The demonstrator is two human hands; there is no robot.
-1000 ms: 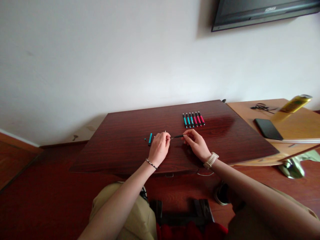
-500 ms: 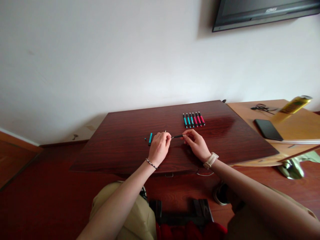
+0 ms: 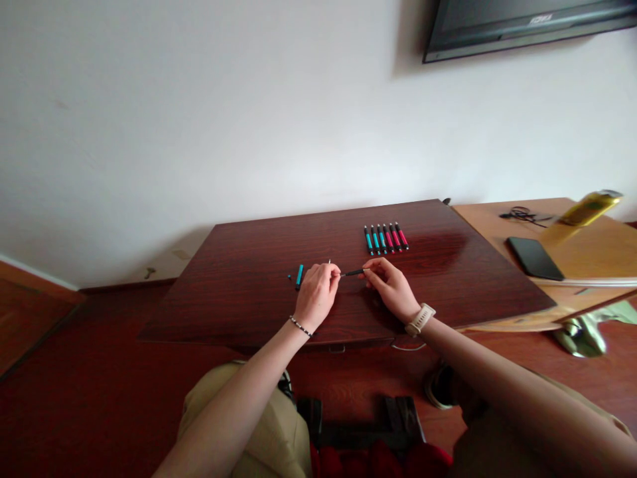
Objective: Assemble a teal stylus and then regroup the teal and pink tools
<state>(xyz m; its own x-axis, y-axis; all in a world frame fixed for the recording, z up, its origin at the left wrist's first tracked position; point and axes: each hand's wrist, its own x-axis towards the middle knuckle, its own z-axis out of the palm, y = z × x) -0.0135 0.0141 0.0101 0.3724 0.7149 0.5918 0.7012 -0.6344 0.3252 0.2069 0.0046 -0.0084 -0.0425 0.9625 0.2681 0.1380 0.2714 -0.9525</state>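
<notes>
Between my two hands runs a slim black pen part (image 3: 354, 272), held level just above the dark wooden table (image 3: 239, 265). The fingers of my left hand (image 3: 318, 292) pinch at its thin silvery end. A small pale tip (image 3: 329, 261) pokes up behind those fingers; what it belongs to is hidden. Thumb and forefinger of my right hand (image 3: 391, 287) close on the other end of the black part. Left of my left hand lies a teal pen barrel (image 3: 299, 276), and beside it a tiny teal piece (image 3: 289, 277).
Several teal and pink pens (image 3: 385, 239) lie in a row further back. A lighter wooden cabinet (image 3: 607, 259) adjoins on the right, bearing a phone (image 3: 535, 258), a black cable (image 3: 522, 214) and a yellow can (image 3: 591, 208). A television (image 3: 527, 30) hangs above.
</notes>
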